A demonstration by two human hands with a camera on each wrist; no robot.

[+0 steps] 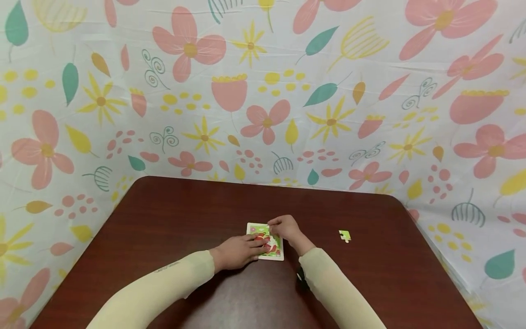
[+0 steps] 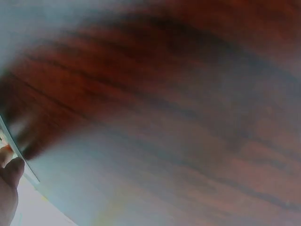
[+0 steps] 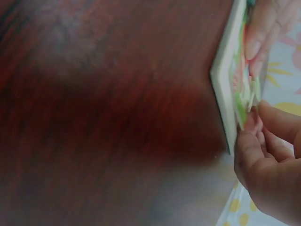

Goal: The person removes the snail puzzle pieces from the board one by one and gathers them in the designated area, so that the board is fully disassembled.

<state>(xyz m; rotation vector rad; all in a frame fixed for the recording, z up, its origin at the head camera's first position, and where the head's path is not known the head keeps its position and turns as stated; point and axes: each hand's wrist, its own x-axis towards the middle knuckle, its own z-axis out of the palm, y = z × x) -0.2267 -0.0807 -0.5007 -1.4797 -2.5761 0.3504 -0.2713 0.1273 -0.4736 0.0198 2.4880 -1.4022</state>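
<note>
A small jigsaw puzzle (image 1: 277, 255) with a white border and a green and red picture lies on the table. My left hand (image 1: 239, 251) rests across its left side, fingers stretched over the picture and hiding part of it. At the puzzle's upper right, my right hand (image 1: 286, 228) pinches a jigsaw piece (image 3: 255, 92) between thumb and fingertips. That piece stands tilted up from the picture in the right wrist view. Only part of the left hand (image 2: 10, 181) shows at the lower left of the left wrist view, by the puzzle's edge.
A loose green jigsaw piece (image 1: 345, 236) lies to the right on the dark brown table (image 1: 197, 210). A black object (image 1: 302, 276) shows under the right wrist. Behind the table hangs a flowered white cloth (image 1: 263, 59).
</note>
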